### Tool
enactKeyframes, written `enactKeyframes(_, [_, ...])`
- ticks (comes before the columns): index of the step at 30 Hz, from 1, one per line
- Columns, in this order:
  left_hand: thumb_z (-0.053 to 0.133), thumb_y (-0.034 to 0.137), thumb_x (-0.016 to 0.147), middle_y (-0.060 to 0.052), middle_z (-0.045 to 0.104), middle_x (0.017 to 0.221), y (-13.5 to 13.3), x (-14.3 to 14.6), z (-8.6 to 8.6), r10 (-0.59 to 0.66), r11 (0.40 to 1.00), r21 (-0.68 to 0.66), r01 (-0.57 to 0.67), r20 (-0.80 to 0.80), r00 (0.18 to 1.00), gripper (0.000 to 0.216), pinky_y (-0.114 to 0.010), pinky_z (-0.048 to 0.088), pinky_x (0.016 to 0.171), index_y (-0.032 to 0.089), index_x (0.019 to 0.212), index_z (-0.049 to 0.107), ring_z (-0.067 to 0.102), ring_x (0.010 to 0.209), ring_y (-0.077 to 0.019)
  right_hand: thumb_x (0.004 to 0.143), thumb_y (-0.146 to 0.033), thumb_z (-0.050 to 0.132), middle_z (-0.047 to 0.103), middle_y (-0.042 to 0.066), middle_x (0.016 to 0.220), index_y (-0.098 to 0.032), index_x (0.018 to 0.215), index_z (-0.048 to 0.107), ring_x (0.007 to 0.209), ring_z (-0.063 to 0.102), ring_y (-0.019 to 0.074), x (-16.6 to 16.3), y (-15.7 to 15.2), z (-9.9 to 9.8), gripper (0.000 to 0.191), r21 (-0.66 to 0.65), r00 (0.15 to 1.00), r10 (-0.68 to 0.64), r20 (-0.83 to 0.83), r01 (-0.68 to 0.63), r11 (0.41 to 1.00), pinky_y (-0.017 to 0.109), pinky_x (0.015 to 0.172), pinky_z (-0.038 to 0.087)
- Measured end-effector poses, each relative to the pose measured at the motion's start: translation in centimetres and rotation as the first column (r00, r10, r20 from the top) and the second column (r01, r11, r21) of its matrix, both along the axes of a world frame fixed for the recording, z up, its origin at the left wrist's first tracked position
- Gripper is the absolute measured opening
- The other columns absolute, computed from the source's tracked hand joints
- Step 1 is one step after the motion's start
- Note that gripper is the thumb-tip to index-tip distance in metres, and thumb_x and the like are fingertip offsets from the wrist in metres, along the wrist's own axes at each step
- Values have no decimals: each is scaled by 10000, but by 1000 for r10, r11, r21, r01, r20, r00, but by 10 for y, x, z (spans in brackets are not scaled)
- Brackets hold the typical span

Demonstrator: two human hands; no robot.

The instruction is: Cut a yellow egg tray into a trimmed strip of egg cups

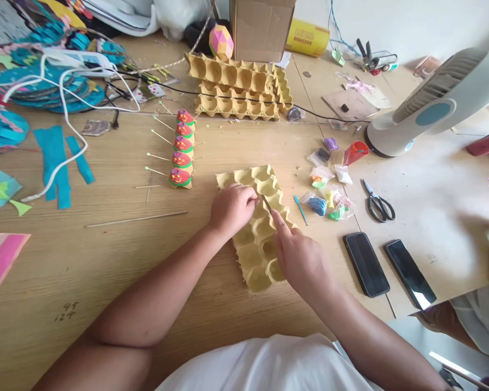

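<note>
A yellow-brown egg carton (244,236) lies on the table in front of me, its cups facing up. My left hand (235,209) is closed on its upper part, fingers curled over the ridges. In my right hand (301,252) is a thin, dark-bladed knife (266,203), index finger stretched along it. The blade points up and left at the carton, close to my left fingers. My right hand covers part of the carton's right side. A carton strip of painted caterpillar faces (182,144), red and green with cotton-tipped sticks, stands up and to the left.
More egg cartons (236,87) are stacked at the back. To the right are bagged coloured clay (318,203), black scissors (378,202), two phones (367,264) and a white fan (424,108). A thin stick (136,219) lies left. Another person's sleeve shows at the right edge.
</note>
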State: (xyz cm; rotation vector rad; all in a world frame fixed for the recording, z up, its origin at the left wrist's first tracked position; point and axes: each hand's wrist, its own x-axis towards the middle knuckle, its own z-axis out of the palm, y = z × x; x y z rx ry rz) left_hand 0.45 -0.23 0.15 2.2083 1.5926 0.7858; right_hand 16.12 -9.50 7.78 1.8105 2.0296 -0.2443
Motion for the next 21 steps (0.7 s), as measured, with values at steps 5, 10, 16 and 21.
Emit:
enactKeyframes(5, [643,205,872,-24,726,820,-1,-1,-1,5,1000,6,-5,-2,1000,118,-330,399,654,226,765,688,640,878,-232,1023,-204,441,716,81,1003,-274,1663,130,720,729,197,-3,3,2,715,-22,1000,-9,10,10,1000,263,528,417])
enactKeyframes(10, [627,212,884,-28,732,829,0,-1,-1,-5,1000,6,5,-12,1000,134,-330,401,657,225,766,688,643,883,-235,1036,-219,401,721,86,1005,-275,1662,128,760,726,204,-1,6,3,686,-31,1000,9,7,-8,999,264,585,465])
enactKeyframes(16, [618,220,887,-38,729,829,0,0,-1,2,1000,-12,-2,-2,1000,144,-331,418,669,224,761,689,645,888,-237,1045,-228,371,730,96,1009,-256,1654,167,785,737,217,1,9,4,643,-20,999,26,-31,-27,999,269,599,477])
enactKeyframes(21, [620,204,877,-37,720,811,1,0,-1,-19,1000,-9,19,-3,1000,143,-330,422,667,226,751,685,638,879,-235,1055,-228,353,729,106,990,-232,1654,155,788,736,213,1,10,2,631,-26,999,26,-21,-27,999,270,606,482])
